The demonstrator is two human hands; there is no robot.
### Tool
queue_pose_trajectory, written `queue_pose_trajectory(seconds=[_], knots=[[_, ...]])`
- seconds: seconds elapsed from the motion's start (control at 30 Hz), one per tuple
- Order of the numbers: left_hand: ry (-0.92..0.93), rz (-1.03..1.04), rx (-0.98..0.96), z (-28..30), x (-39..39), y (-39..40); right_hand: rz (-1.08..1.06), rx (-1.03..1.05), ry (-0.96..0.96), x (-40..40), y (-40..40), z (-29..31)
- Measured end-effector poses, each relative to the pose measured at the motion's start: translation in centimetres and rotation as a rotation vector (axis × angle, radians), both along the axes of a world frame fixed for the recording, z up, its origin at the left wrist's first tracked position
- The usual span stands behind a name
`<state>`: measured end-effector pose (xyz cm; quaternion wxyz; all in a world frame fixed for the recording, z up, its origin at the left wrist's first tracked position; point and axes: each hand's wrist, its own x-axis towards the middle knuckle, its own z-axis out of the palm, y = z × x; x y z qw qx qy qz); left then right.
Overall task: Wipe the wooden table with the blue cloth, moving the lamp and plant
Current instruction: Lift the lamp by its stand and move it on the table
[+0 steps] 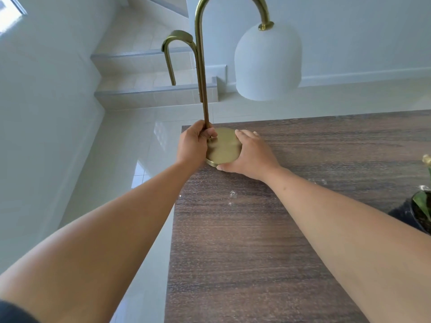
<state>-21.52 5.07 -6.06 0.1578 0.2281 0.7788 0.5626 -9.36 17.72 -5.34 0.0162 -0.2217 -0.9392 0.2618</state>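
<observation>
Two hands on one lamp, entered from the fingers outward. Left hand (194,142): fingers and thumb wrapped tight about the brass stem (203,89) at its lowest part, just above the foot, a low grip that probably serves to keep the tall, top-heavy piece from swaying. Right hand (250,155): fingers nearly straight and close together, laid along the 3 o'clock flank of the round brass base (223,148), thumb reaching under toward its 6 o'clock rim; it cups and steadies rather than clasps, apparently to guide or slide the foot. Lamp (268,64): white dome shade hanging from a hooked arm at 1 o'clock of the base, a second, shorter brass hook at 11 o'clock; the base sits at the far left corner of the wooden table (256,241), at its 11 o'clock, close to both edges, whether resting or just lifted I cannot tell. Table surface: pale specks and smears (232,194) at 6 o'clock of the base, likely the reason for the wiping. Plant (423,206): dark pot and green leaves, cut by the frame at the table's 3 o'clock, well apart from the lamp. Blue cloth: not in view. Beyond the table: pale tiled floor and steps (151,94) at 12 o'clock.
</observation>
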Motion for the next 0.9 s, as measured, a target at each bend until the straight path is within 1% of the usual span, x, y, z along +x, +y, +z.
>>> queue_pose_trajectory(seconds=[0.27,0.43,0.63,0.7,0.8,0.9], knots=[[-0.066,0.005,0.045,0.0,-1.0,0.2,0.011,0.01,0.019,-0.9,-0.1,0.0],[0.032,-0.007,-0.019,-0.1,-1.7,-0.2,-0.017,-0.019,-0.001,-1.5,-0.4,-0.3],[0.057,-0.012,-0.045,-0.3,-1.3,-0.2,-0.03,-0.027,0.016,-0.7,-0.5,-0.7],[0.056,0.006,-0.058,-0.2,-1.0,-0.1,-0.011,-0.007,0.037,-0.2,-0.6,-0.6],[0.066,0.042,-0.139,0.1,0.0,-0.3,-0.014,0.002,0.08,1.2,-0.8,-0.6],[0.175,0.168,-0.216,-0.4,2.7,-0.9,-0.061,-0.036,0.093,4.3,-0.7,-1.1]])
